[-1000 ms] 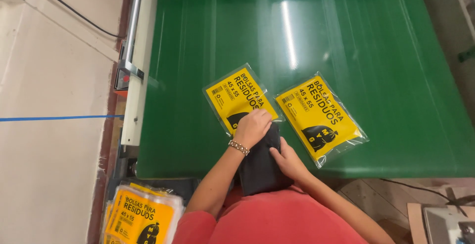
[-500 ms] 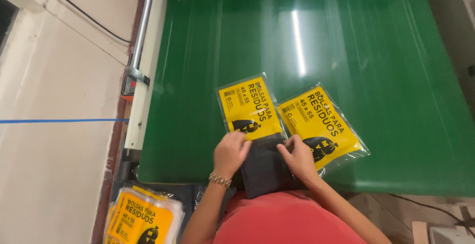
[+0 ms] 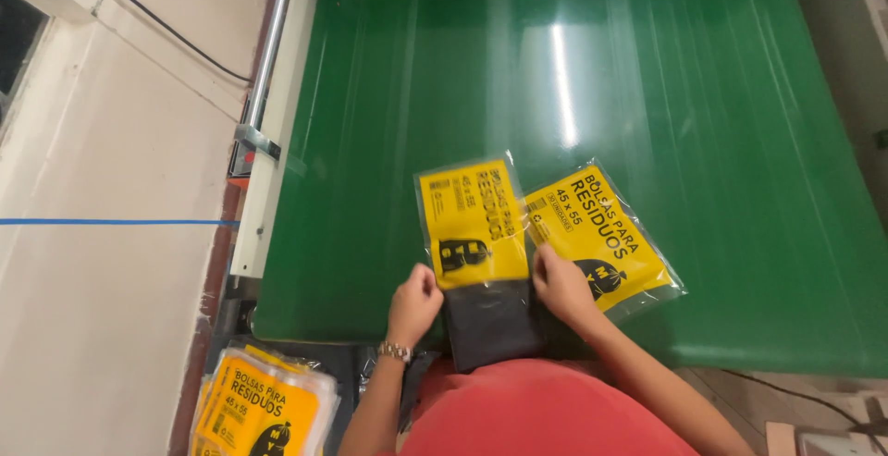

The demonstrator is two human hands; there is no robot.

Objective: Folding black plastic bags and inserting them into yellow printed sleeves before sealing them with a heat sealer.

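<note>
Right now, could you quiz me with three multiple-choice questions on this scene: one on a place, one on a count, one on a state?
1. Where is the stack of packets?
A. on the belt
B. below the belt's left corner
C. in the right hand

2. How many yellow packets lie on the green belt?
A. one
B. two
C. four

3. What sticks out of the near packet?
A. a dark folded bag
B. nothing
C. a blue tape

Answers: B, the stack sits off the belt, lower left; B, two lie side by side; A, the dark bag shows between the left hand and right hand.
</note>
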